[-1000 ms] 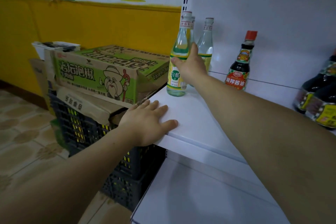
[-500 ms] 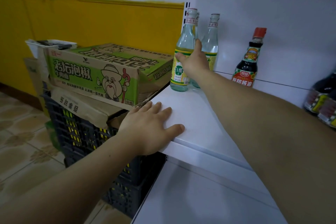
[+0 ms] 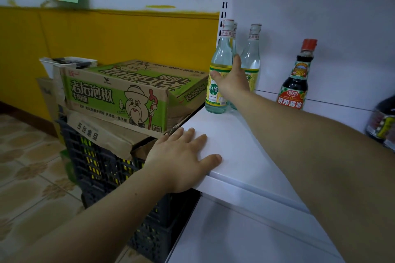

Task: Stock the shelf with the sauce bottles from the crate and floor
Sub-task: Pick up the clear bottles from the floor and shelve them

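Note:
On the white shelf [image 3: 245,156], at its back left corner, stand three clear vinegar bottles with green-yellow labels. My right hand [image 3: 232,80] reaches in and grips the front vinegar bottle [image 3: 221,60], thumb across its label, fingers passing between it and the vinegar bottle to its right [image 3: 254,57]. The third is mostly hidden behind them. My left hand [image 3: 181,160] lies flat on the shelf's front left corner. A dark soy sauce bottle [image 3: 296,83] with a red cap stands further right. More dark bottles [image 3: 382,126] are cut off at the right edge.
Left of the shelf a black plastic crate [image 3: 102,168] carries a flattened brown carton and a green noodle carton [image 3: 119,94] that touches the shelf's edge. A white tray [image 3: 64,63] sits behind it. A lower white shelf [image 3: 245,237] lies below. Tiled floor is at the left.
My head has shifted slightly, so the view moved. Both hands stay where they were, the right on the front bottle and the left flat on the shelf.

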The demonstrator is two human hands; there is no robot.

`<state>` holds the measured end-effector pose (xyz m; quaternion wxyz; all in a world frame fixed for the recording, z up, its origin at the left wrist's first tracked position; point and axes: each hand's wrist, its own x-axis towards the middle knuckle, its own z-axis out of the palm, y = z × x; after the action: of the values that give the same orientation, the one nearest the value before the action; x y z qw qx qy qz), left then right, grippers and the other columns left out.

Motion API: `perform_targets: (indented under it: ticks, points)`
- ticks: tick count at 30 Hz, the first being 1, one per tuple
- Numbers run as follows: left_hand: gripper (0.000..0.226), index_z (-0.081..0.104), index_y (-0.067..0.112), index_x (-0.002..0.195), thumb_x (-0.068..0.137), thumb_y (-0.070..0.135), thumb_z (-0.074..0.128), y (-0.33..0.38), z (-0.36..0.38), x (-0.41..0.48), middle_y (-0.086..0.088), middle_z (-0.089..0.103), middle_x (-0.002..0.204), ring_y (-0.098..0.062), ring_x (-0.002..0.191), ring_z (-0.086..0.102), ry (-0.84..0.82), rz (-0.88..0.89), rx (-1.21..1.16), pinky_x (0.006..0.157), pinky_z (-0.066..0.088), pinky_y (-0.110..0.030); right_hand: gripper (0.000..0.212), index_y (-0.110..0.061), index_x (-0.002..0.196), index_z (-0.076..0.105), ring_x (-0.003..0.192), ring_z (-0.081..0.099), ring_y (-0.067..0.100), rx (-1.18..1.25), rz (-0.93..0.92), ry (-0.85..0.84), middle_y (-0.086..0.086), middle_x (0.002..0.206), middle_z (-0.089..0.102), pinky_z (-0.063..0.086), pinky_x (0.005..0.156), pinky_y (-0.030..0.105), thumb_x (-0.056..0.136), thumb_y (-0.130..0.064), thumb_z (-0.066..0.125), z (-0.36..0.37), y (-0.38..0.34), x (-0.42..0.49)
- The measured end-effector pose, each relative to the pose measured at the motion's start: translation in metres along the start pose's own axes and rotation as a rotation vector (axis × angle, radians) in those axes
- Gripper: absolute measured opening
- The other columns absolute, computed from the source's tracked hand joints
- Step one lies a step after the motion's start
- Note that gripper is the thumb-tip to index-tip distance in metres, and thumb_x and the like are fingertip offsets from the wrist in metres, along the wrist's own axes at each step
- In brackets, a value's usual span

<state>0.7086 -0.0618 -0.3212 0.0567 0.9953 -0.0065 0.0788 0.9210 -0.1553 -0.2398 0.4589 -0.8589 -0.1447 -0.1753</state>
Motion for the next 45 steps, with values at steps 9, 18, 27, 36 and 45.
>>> perform_targets:
  ticks: [9,18,27,36,45]
  points:
    - [0.064,0.021,0.032,0.148,0.092,0.063,0.025,-0.001,-0.025,-0.014,0.002,0.008,0.159,-0.013,0.146,0.000,0.001,-0.009,-0.165,0.117,-0.002,-0.044,0.086,-0.019,0.149,0.021,0.129,0.041,0.031,-0.214,-0.128,-0.087,0.011,0.146,0.034,0.041,0.101,0.044,0.083,-0.061,0.057,-0.043,-0.027,-0.072]
    - [0.078,0.022,0.036,0.147,0.081,0.076,0.032,-0.094,-0.036,-0.181,0.006,0.013,0.158,-0.020,0.145,0.014,-0.076,-0.413,-0.231,0.116,0.016,-0.047,0.086,-0.027,0.151,0.019,0.139,0.030,0.028,-0.265,-0.314,-0.533,0.001,0.158,0.020,0.034,0.101,0.038,0.083,-0.070,0.050,0.002,-0.109,-0.220]
    - [0.083,0.014,0.032,0.150,0.082,0.072,0.041,-0.150,0.074,-0.387,0.002,0.008,0.159,-0.021,0.146,0.009,-0.319,-0.822,-0.298,0.117,0.013,-0.043,0.082,-0.031,0.151,0.018,0.141,0.026,0.025,-0.355,-0.386,-1.016,-0.003,0.159,0.017,0.034,0.107,0.043,0.085,-0.069,0.047,0.141,-0.124,-0.397]
    - [0.088,0.015,0.029,0.150,0.079,0.061,0.055,-0.171,0.204,-0.454,-0.001,0.013,0.159,-0.024,0.143,0.019,-0.515,-0.888,-0.440,0.112,0.025,-0.038,0.079,-0.027,0.147,0.028,0.128,0.043,0.022,-0.381,-0.288,-1.336,-0.002,0.149,0.038,0.036,0.086,0.032,0.082,-0.063,0.056,0.247,-0.023,-0.521]
    - [0.086,0.013,0.021,0.151,0.084,0.049,0.060,-0.185,0.325,-0.443,-0.009,0.012,0.158,-0.027,0.144,0.017,-0.697,-0.893,-0.575,0.114,0.022,-0.040,0.075,-0.024,0.145,0.029,0.127,0.044,0.027,-0.483,-0.238,-1.607,0.005,0.147,0.038,0.039,0.096,0.036,0.083,-0.045,0.063,0.312,0.084,-0.573]
